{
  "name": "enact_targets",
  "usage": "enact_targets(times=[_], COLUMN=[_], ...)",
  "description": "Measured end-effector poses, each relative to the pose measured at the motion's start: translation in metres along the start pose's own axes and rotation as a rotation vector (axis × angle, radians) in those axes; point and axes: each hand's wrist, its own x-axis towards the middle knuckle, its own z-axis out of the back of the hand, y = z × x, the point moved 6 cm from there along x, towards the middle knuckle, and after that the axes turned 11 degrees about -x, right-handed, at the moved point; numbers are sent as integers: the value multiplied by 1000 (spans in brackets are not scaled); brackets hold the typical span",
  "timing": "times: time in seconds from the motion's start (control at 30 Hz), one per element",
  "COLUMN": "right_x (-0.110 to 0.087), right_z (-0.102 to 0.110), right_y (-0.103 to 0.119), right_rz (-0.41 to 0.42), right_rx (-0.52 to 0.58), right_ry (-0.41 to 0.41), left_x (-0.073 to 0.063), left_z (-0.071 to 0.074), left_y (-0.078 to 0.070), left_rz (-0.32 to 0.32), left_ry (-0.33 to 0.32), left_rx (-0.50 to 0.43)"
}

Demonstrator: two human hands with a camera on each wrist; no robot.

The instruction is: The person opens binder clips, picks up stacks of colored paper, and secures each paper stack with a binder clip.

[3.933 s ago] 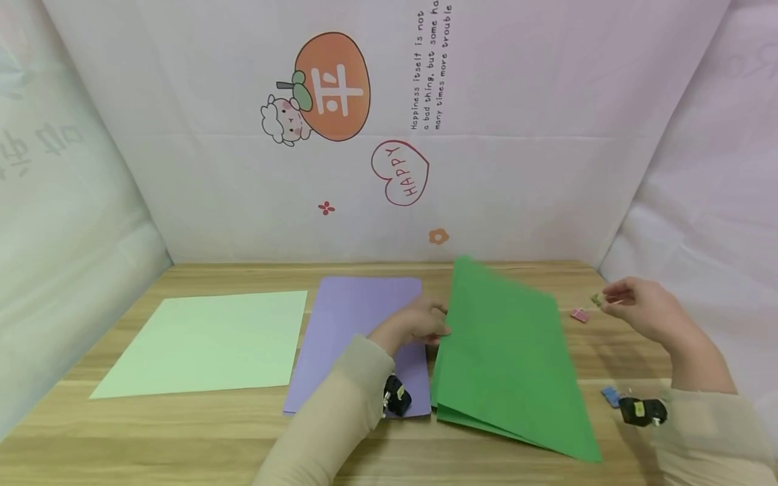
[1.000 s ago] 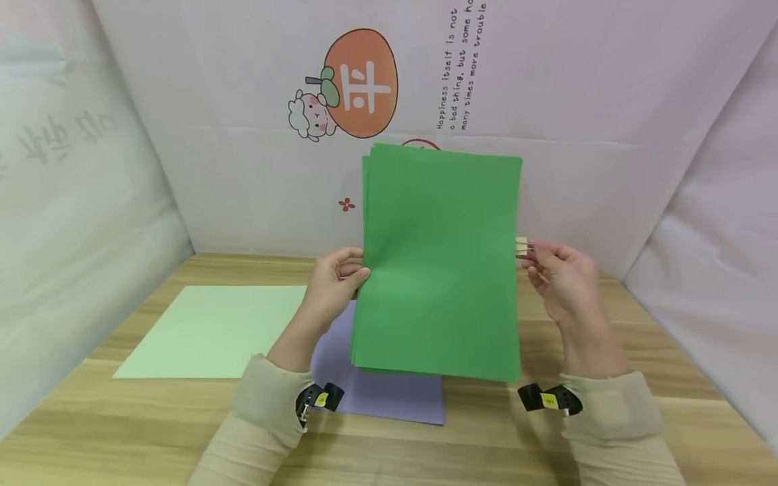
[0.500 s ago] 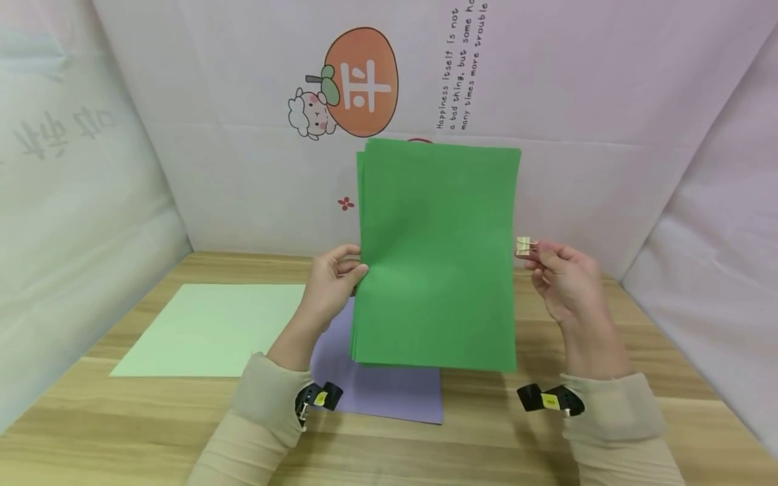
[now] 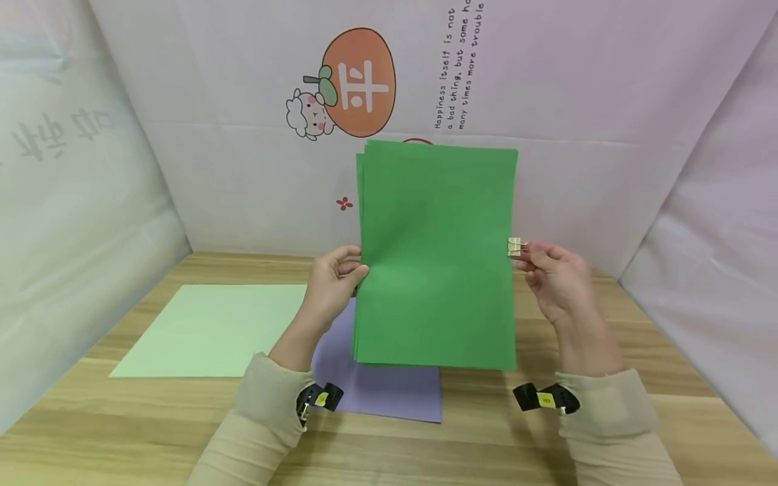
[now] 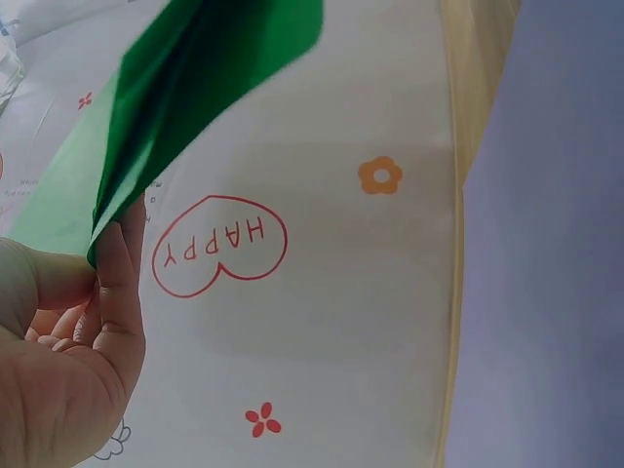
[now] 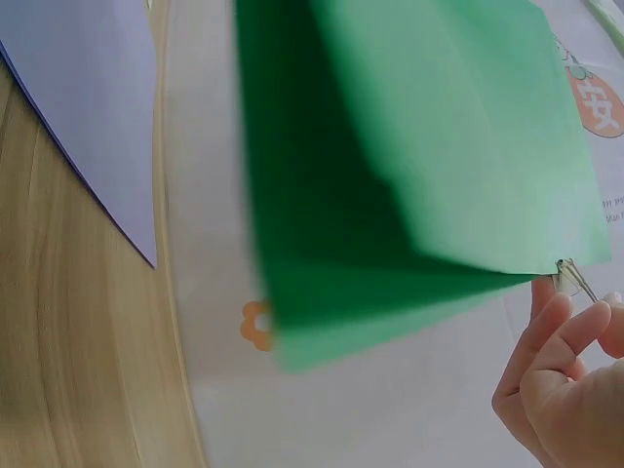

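Observation:
Several green sheets of paper (image 4: 437, 256) stand upright in a stack above the table, their left edges slightly staggered. My left hand (image 4: 331, 283) pinches the stack's left edge between thumb and fingers; the left wrist view shows that thumb (image 5: 54, 278) against the paper. On the right, my right hand (image 4: 562, 280) pinches the wire handles of a small pale yellow binder clip (image 4: 514, 247). The clip overlaps the middle of the stack's right edge. Seen from the right wrist, the binder clip (image 6: 563, 268) sits at the edge where the sheets come together, and they fan apart farther along.
A purple sheet (image 4: 389, 395) lies on the wooden table (image 4: 480, 439), partly hidden behind the green stack. To its left lies a pale green sheet (image 4: 206, 331). White printed cloth (image 4: 577, 101) encloses the back and both sides.
The green sheets, low over the table at first, have been raised upright by my left hand. My right hand has brought the binder clip leftward, from just beside their right edge onto it.

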Motion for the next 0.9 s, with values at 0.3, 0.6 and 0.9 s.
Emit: enact_targets(times=[0.3,0.6,0.9], right_x=[0,3,4], right_z=[-1,-7,-11], right_y=[-1,-7,-4], right_rz=[14,-38,-7], right_rx=[-8,-20,-54], right_ry=[-16,38,187], left_x=[1,2,3], left_z=[0,0,0], left_y=[1,2,3], left_rz=[-1,-38,-30], left_ry=[0,3,-6], left_rx=[-10,-17,-33])
